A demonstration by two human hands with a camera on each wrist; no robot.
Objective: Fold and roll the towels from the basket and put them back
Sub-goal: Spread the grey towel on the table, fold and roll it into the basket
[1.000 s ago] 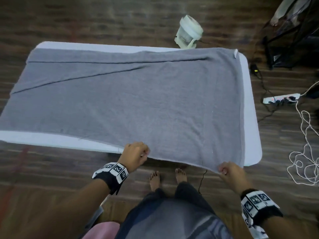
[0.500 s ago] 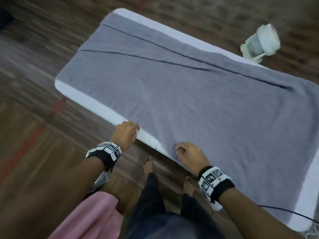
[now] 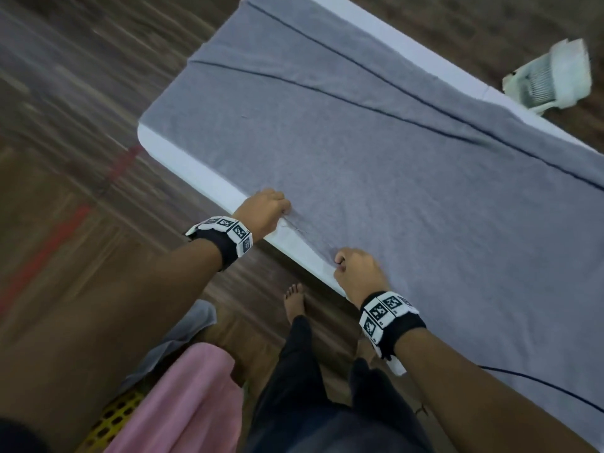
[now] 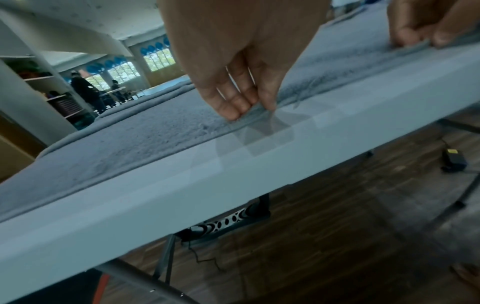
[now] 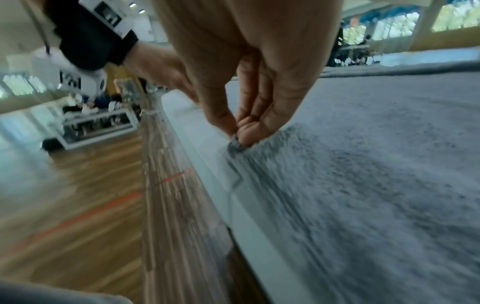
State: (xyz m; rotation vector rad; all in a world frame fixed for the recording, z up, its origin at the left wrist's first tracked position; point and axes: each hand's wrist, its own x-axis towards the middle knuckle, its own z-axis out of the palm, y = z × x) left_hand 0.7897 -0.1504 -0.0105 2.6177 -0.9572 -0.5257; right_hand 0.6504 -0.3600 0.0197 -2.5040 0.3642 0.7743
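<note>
Floor: the dark wood-plank floor [image 3: 65,132] is running under everything, with a red line at nine o'clock in the head view.
Table: the white rectangular folding table [image 3: 209,188] is slanting from six o'clock up toward twelve.
Towel: the big grey terry towel [image 3: 408,178] is lying spread flat over nearly the whole tabletop, two long creases running across it, its near hem sitting just inside the table's near edge.
Basket: the yellow lattice plastic basket [image 3: 114,420] is showing at seven o'clock, a pink towel [image 3: 183,400] and another grey cloth [image 3: 183,335] bunched over it.
Fan: the small white desk fan [image 3: 552,80] is standing on the floor at two o'clock, beyond the table.
Left hand: the left hand [image 3: 264,209] is pinching the towel's near hem between thumb and fingertips [image 4: 233,107], at the table edge.
Right hand: the right hand [image 3: 358,271] is pinching the same hem near the left one, thumb pressed to fingertips [image 5: 249,131].
</note>
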